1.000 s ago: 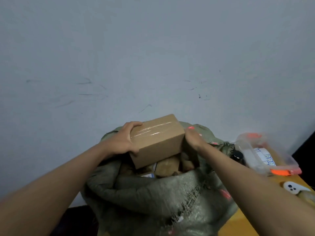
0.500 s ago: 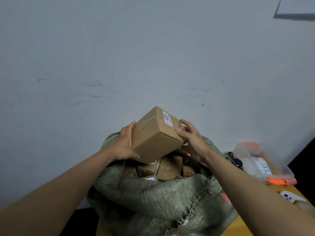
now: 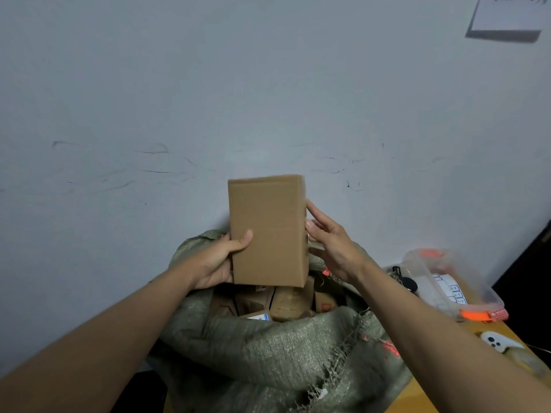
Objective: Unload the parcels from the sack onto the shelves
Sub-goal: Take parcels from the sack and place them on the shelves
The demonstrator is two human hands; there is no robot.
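Both bare forearms reach forward and converge at mid-frame. The left hand (image 3: 216,262) is curled, palm turned inward, thumb laid across in front and fingers wrapped behind. The right hand (image 3: 334,248) is open, its fingers (image 3: 316,210) extended upward, palm facing left.

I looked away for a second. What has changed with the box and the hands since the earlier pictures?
The cardboard box was lifted out of the sack and turned upright, plain face to the camera. The left hand keeps its grip; the right hand has opened, fingertips on the box's side. The remaining parcels and plastic container stayed put.
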